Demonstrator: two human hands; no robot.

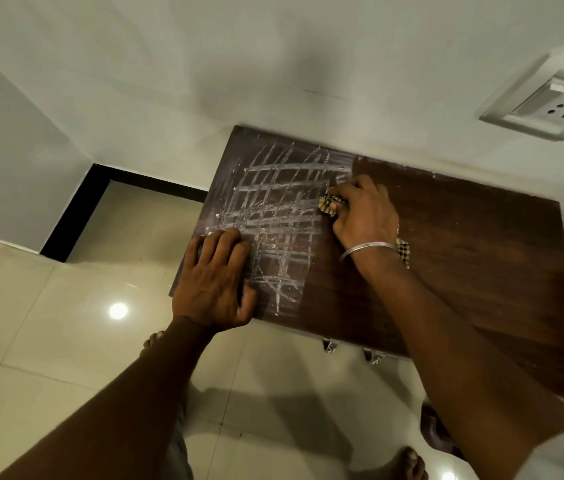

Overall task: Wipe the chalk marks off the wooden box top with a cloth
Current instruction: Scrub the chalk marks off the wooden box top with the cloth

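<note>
Fingers (225, 244) of the left hand (213, 278) press flat on the wooden box top (464, 237) at its left edge, holding nothing, apparently steadying it. Chalk marks (280, 209) cross-hatch the top's left half. At their right border sits the cloth (332, 204), soft, light and easily wadded. The right hand (365, 213) grips it bunched under curled fingers.

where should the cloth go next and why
Probably a sweep left across the chalk marks: the right hand grips the cloth at their right edge, the top to its right looks clean, and the marks lie unwiped to the left, up to the left hand resting on the top.
</note>
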